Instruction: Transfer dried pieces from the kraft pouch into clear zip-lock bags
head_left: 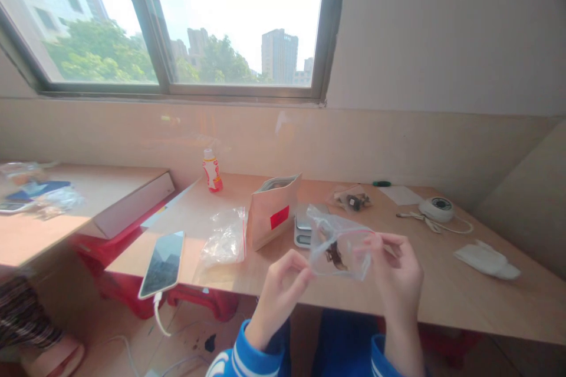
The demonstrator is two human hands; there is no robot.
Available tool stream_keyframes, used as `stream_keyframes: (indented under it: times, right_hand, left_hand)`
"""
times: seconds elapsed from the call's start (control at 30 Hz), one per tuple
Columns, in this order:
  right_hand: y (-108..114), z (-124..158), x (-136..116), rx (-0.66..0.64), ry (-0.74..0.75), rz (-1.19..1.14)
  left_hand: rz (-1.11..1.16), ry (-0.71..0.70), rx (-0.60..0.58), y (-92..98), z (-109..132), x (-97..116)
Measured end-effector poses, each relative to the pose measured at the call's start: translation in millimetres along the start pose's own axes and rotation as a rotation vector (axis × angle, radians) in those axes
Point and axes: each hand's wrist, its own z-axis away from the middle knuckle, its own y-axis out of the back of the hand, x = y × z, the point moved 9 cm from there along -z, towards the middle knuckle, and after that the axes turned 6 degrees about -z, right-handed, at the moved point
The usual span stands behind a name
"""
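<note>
A clear zip bag [354,253] with a red seal line hangs between my hands above the table's near edge. Some dark brown dried pieces [335,255] lie inside it; their kind is not clear. My left hand [285,285] pinches the bag's left lower corner between thumb and fingers. At the red seal, on the right side, my right hand [395,265] grips the bag's edge. Behind the bag and partly hidden by it is a small scale [303,238]. A brown paper pouch [267,212] with a red label stands upright with its top open, left of the scale.
Empty-looking clear bags [224,238] lie left of the pouch. A phone [163,264] on a white cable juts over the table edge. Farther back stand a bottle [212,171] and a bag of dark pieces [354,199]. At right are a white dome camera [437,210] and white cloth [486,260].
</note>
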Motion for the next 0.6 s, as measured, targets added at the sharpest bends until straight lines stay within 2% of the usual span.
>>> stream_keyframes:
  times: [0.07, 0.13, 0.2, 0.27, 0.3, 0.37, 0.4, 0.47, 0.53, 0.6]
  right_hand:
    - [-5, 6, -6, -0.004, -0.024, -0.077]
    - [-13, 12, -9, -0.033, -0.072, -0.150]
    - [-23, 18, -7, -0.078, -0.141, -0.229]
    - [-36, 22, -2, -0.151, -0.206, -0.280]
    - [-43, 24, 2, -0.200, -0.230, -0.281]
    - [-55, 26, 7, -0.290, -0.239, -0.215]
    - [-57, 26, 8, -0.302, -0.210, -0.159]
    - [-54, 23, 2, -0.245, -0.087, -0.048]
    - [-48, 23, -9, -0.176, 0.052, 0.009]
    - [-52, 26, -16, -0.237, 0.125, 0.010]
  left_hand:
    - [0.155, 0.001, 0.041, -0.7, -3, -9]
    - [0.298, 0.068, 0.072, -4.8, -5, -26]
    - [0.440, 0.146, -0.019, -20.7, -4, -40]
    - [0.573, 0.190, -0.108, -35.2, -2, -44]
    - [0.622, 0.200, -0.106, -37.7, -1, -45]
    - [0.661, 0.226, 0.003, -32.9, 0, -47]
    - [0.656, 0.249, 0.076, -28.4, 0, -50]
    - [0.615, 0.292, 0.181, -20.3, 0, -54]
    - [0.563, 0.291, 0.225, -13.7, -1, -54]
    - [0.521, 0.255, 0.237, -7.7, -3, -51]
